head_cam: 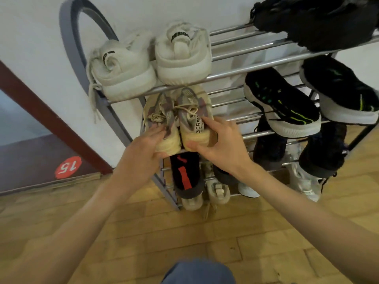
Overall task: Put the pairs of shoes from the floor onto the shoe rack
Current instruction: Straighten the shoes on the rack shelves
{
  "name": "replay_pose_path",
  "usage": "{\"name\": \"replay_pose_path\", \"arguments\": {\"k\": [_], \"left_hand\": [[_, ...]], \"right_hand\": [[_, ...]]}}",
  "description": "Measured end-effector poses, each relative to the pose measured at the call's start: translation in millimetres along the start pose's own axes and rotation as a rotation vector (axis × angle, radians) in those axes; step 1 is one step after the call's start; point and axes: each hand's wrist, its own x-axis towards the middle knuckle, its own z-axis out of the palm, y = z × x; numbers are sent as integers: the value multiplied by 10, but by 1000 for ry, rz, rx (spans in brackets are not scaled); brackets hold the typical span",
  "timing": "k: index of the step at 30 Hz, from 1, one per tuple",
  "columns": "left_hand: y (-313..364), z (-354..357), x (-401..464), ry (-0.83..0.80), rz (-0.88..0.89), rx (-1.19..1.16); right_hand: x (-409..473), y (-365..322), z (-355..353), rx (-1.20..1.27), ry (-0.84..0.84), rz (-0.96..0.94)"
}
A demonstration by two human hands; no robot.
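Observation:
A pair of beige and grey-purple sneakers sits heels toward me on the second shelf of the metal shoe rack, at its left end. My left hand grips the heel of the left beige sneaker. My right hand holds the heel of the right beige sneaker, thumb under the sole and fingers on its side. Both shoes rest side by side, touching each other.
White chunky sneakers fill the top shelf's left end, with black shoes at its right. Black-and-green sneakers lie beside my right hand. Lower shelves hold black-red shoes and pale ones. Wooden floor lies below; a dark door frame stands left.

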Motion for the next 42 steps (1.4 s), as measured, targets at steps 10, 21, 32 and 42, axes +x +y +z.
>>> {"name": "replay_pose_path", "arguments": {"k": [10, 21, 32, 42], "left_hand": [[428, -81, 89, 279, 52, -44], [1604, 370, 583, 77, 363, -129], [2051, 728, 943, -178, 213, -207], [2090, 750, 902, -144, 159, -360]], "right_hand": [[-330, 174, -491, -18, 33, -303], [-642, 955, -1449, -228, 762, 52], [-483, 1348, -1982, -305, 312, 314], [-486, 1395, -2304, -303, 324, 328]]}}
